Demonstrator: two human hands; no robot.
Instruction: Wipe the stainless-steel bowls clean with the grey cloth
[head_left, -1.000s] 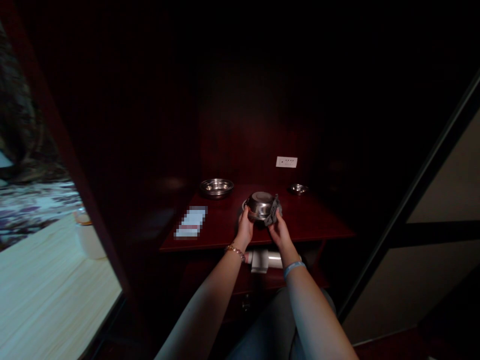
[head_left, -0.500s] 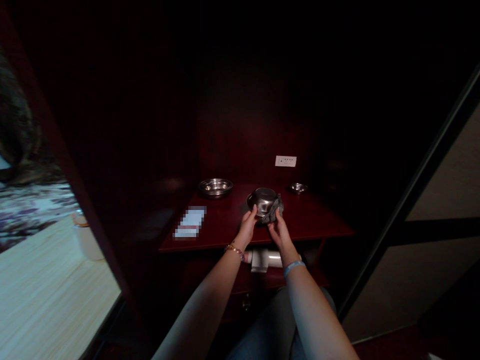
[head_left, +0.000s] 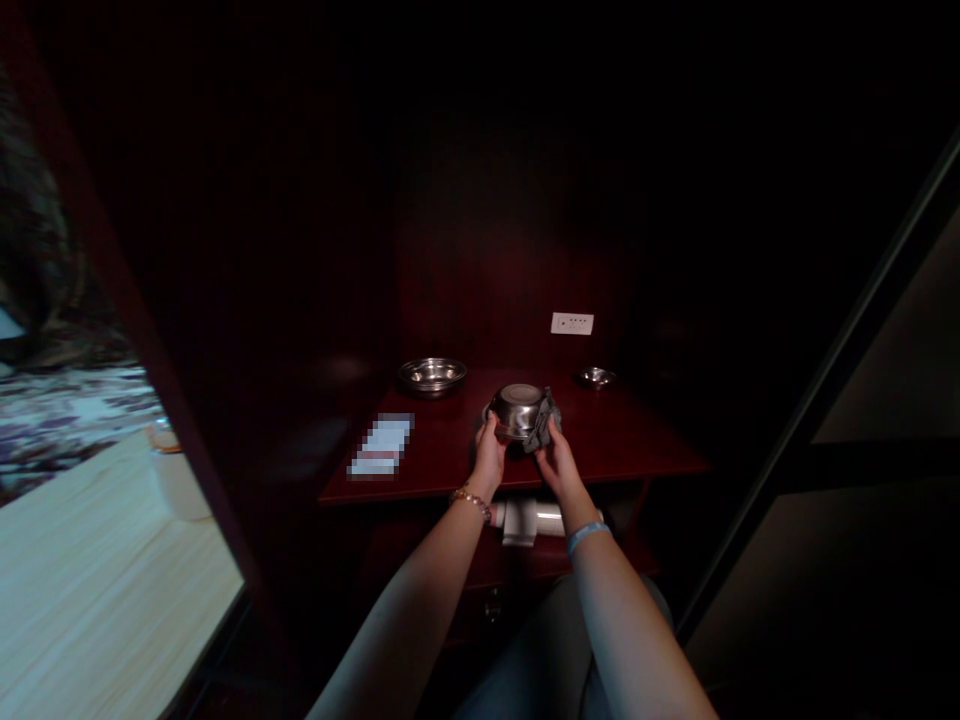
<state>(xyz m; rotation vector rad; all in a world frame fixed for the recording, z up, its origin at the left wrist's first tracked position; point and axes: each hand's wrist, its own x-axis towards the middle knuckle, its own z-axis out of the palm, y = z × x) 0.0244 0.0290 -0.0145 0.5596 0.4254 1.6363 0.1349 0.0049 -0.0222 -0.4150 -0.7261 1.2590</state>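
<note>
A shiny metal bowl (head_left: 517, 408) is held bottom-up above the dark red desk (head_left: 442, 470). My left hand (head_left: 489, 455) grips its left rim, thumb on the outside. With my right hand (head_left: 556, 458) I press a grey cloth (head_left: 543, 422) against the bowl's right side; the fingers behind the cloth are partly hidden. Farther back on the left stand nested metal bowls (head_left: 432, 374), open side up. A smaller metal bowl (head_left: 596, 377) sits at the back right.
A blurred-out pale rectangle (head_left: 382, 445) lies on the desk's left. On the back wall is a white socket (head_left: 572, 324). Below, a shelf holds a white cylindrical object (head_left: 550, 518). At far left, a light wooden table (head_left: 97, 590) carries a white container (head_left: 180, 475).
The bowl has shifted slightly left and down and turned, so its base now faces more upward. Both hands moved with it, and the cloth stays at its right side.
</note>
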